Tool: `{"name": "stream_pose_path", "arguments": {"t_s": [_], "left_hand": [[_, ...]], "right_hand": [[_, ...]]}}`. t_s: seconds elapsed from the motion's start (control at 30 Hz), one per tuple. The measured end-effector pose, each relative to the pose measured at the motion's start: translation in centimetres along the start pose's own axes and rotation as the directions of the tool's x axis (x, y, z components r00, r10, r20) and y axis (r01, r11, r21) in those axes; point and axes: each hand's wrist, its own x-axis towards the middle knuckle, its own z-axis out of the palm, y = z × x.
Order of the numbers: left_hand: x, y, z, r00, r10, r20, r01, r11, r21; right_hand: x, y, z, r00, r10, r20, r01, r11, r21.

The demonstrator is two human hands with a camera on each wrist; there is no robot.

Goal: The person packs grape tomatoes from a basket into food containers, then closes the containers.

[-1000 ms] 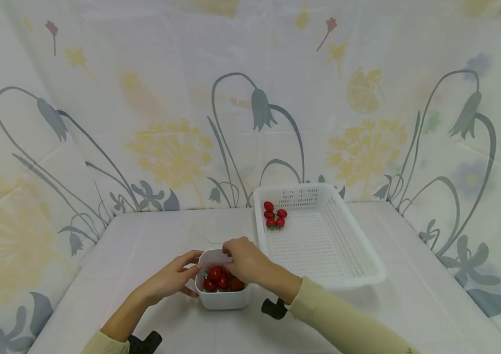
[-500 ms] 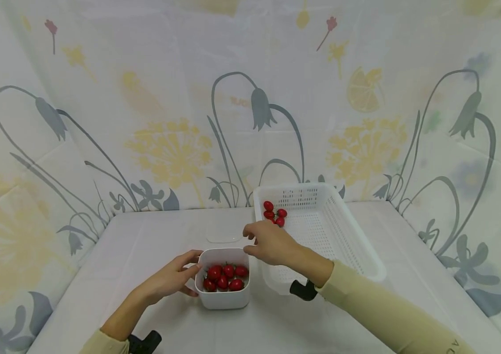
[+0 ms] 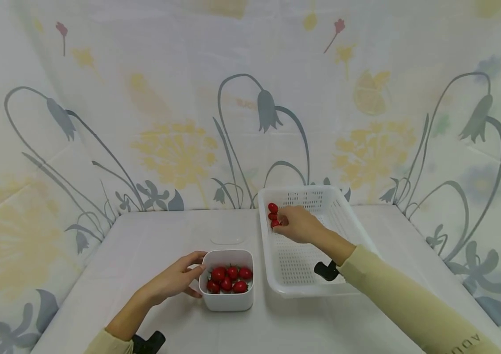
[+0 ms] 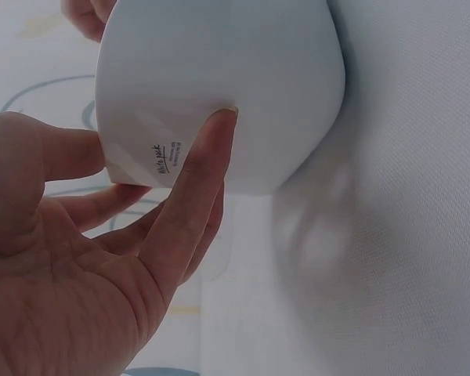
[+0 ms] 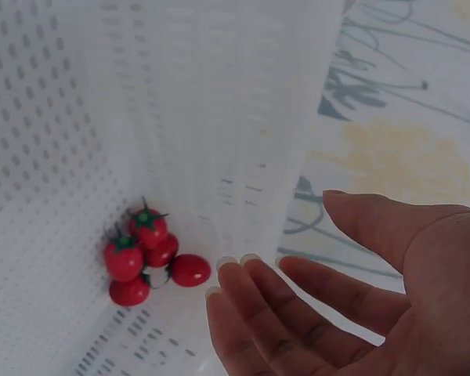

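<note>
My left hand [image 3: 179, 276] lies along the left side of a small white plastic box [image 3: 229, 302], fingertips touching its outer wall and thumb at the rim. In the left wrist view, small printed lettering marks the box wall [image 4: 282, 86]. Several red cherry tomatoes [image 3: 226, 284] lie inside. My right hand [image 3: 300, 225] reaches into a white perforated basket [image 3: 277, 287], over its far left corner. There, several cherry tomatoes with green stems [image 5: 124, 260] sit clustered; the right wrist view has the fingers extended close beside them, holding nothing. The hand partly hides the cluster in the head view.
A clear, rounded flat piece [image 3: 227, 238] lies on the white-covered table [image 3: 153, 246] behind the box. Basket and box stand side by side, a narrow strip of table between them. A flower-printed cloth [image 3: 179, 98] hangs behind the table.
My right hand has come out of the small box and moved right and away into the basket's far left corner. The left hand has stayed at the box.
</note>
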Motion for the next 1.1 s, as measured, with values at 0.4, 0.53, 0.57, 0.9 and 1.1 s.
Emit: {"name": "stream_pose_path", "arguments": {"t_s": [0.4,0.53,0.57,0.9,1.1], "left_hand": [[0.0,-0.1,0.0,1.0,-0.017,-0.01,0.017,1.0,0.012],[0.0,-0.1,0.0,1.0,-0.016,-0.008,0.016,1.0,0.012],[0.0,-0.1,0.0,1.0,-0.016,-0.009,0.016,1.0,0.013],[0.0,-0.2,-0.1,1.0,-0.005,-0.012,0.005,1.0,0.011],[0.0,-0.3,-0.1,1.0,-0.016,-0.014,0.016,1.0,0.006]], "right_hand": [[2.4,4.8,0.4,0.998,0.042,0.046,-0.043,0.999,0.017],[3.1,5.9,0.7,0.996,0.06,0.065,-0.061,0.998,0.02],[3.3,6.2,0.7,0.996,0.067,0.066,-0.068,0.997,0.02],[4.4,7.7,1.6,0.947,0.285,0.149,-0.316,0.911,0.263],[5.0,8.2,2.3,0.908,0.383,0.173,-0.42,0.833,0.36]]}}
